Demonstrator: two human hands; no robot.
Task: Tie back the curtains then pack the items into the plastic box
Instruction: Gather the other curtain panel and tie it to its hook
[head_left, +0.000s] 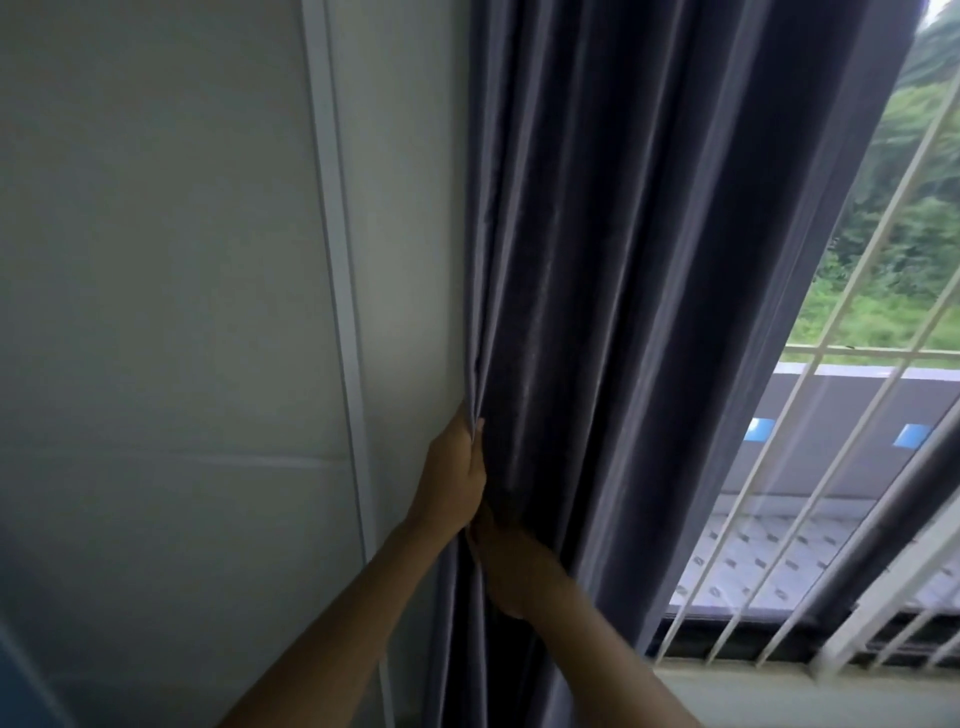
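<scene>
A dark grey-purple curtain (613, 270) hangs in bunched folds at the left side of the window. My left hand (453, 478) grips its left edge next to the wall, fingers closed around the fabric. Just below, my right hand (511, 564) presses into the folds at the front of the bunch, with its fingers partly hidden in the cloth. No tie-back and no plastic box are in view.
A white panelled wall (166, 312) with a vertical trim strip (340, 291) lies left of the curtain. To the right stand the window's white bars (810, 467) above a sill (810, 686), with greenery outside.
</scene>
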